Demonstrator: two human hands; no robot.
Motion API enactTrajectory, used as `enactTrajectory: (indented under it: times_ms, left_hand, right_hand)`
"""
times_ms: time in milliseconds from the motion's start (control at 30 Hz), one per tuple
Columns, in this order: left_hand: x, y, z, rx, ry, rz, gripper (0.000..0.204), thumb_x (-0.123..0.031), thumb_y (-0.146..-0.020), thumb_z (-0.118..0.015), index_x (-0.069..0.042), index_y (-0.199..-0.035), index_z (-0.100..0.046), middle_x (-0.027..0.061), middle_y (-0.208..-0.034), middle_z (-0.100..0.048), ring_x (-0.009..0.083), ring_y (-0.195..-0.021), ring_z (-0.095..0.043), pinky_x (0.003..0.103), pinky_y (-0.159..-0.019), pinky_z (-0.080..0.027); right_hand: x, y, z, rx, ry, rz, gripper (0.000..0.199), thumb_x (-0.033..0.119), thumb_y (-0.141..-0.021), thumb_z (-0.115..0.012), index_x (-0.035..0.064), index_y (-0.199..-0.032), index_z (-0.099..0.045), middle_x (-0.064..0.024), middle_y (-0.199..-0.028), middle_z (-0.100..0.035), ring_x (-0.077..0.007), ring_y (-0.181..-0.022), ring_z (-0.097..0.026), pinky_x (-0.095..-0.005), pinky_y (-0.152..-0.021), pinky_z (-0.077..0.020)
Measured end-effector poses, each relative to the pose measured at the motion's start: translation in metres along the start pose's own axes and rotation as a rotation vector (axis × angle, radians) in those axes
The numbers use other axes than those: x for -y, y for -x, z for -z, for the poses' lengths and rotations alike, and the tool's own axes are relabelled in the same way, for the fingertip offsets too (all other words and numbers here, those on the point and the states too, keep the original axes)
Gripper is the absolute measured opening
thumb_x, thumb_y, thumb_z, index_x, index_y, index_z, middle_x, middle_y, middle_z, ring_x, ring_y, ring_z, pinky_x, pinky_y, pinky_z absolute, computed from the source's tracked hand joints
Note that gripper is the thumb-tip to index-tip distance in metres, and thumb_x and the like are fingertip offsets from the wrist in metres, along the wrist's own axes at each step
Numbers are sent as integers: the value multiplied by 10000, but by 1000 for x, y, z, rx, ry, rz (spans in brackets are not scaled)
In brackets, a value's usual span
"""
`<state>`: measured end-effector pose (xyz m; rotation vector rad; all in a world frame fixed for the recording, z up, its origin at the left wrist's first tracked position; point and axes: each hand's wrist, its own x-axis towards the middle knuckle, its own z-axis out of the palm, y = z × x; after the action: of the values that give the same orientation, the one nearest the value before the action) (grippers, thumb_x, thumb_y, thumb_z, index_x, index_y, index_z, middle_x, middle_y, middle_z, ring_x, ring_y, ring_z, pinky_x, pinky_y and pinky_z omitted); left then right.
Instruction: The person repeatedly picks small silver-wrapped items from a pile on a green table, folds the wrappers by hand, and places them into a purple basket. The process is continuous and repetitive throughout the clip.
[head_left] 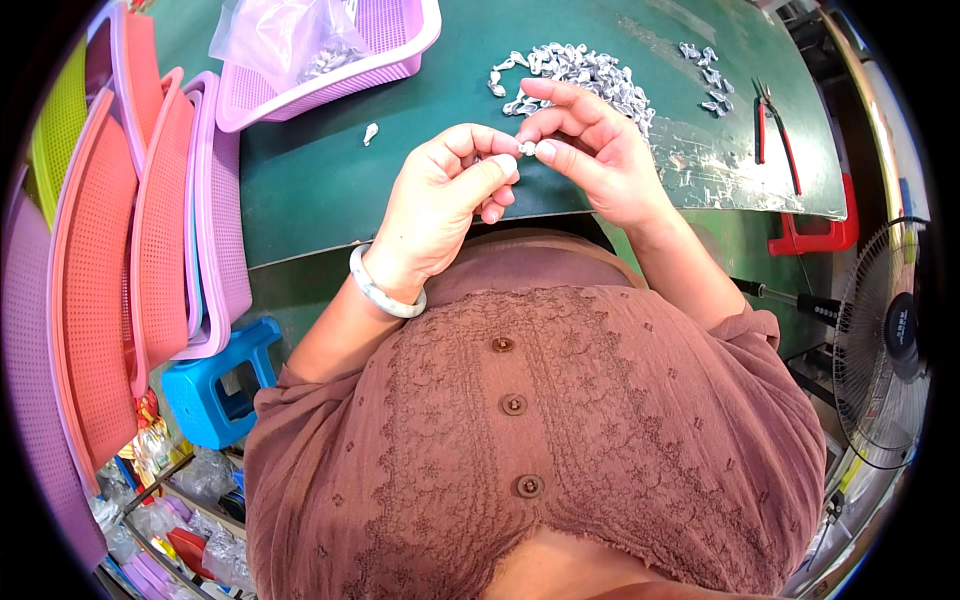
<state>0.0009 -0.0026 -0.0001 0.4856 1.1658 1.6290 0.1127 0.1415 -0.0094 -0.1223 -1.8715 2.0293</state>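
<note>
Just beyond the table's near edge, my two hands meet over a tiny whitish-grey piece [527,148]. My left hand [440,195], with a pale bangle at its wrist, pinches with thumb and forefinger at one side of it. From the other side, my right hand [610,160] closes thumb and forefinger on the piece, its other fingers curled loosely. What sits inside the left fingers is mostly hidden. Behind my right hand spreads a pile of small grey-white knotted pieces [590,72]. One loose piece [371,133] lies left of my left hand.
A purple basket [400,75] with a clear plastic bag [275,40] stands back left on the green table [310,190]. Red-handled pliers [780,135] and a smaller group of pieces [712,75] lie right. Stacked baskets [95,270], a blue stool [205,395] and a fan [880,340] flank me.
</note>
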Motion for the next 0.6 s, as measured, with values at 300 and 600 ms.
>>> enactTrajectory:
  times_ms: [300,600]
  left_hand:
    - [4,-2,3,-45,-59,6,91,-122,-861,-558,-32,-863,-564,3,-707,-549,58,-572,-493,173,-469,-376]
    - [8,-4,11,1,120,66,96,-126,-871,-538,-36,-884,-569,10,-726,-543,67,-595,-481,183,-485,-371]
  right_hand:
    - [-2,1,-6,-51,246,156,459,-17,-782,-581,23,-1220,-449,-37,-848,-589,-103,-829,-550,-263,-822,-419]
    - [-3,1,-9,-66,248,171,488,-25,-772,-588,33,-1233,-438,-38,-863,-586,-104,-820,-542,-256,-784,-428]
